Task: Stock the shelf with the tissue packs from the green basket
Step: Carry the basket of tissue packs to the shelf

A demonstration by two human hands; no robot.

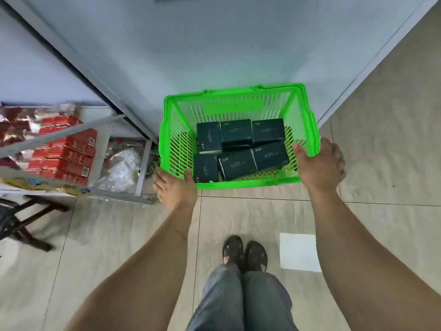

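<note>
I see green basket on floor, six dark tissue packs inside; left hand grips 7 o'clock rim corner, right hand clasps 3 o'clock rim.

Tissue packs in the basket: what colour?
Dark green, nearly black, with faint pale lettering; the tissue packs show best in the head view.

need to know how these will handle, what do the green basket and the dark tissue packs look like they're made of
Green basket: looks like rigid moulded plastic, bright and slightly glossy, with slotted walls and a thick rim. Tissue packs: probably soft packs wrapped in thin dark plastic film; faint sheen and pale print show, and the corners look soft rather than boxy.
</note>
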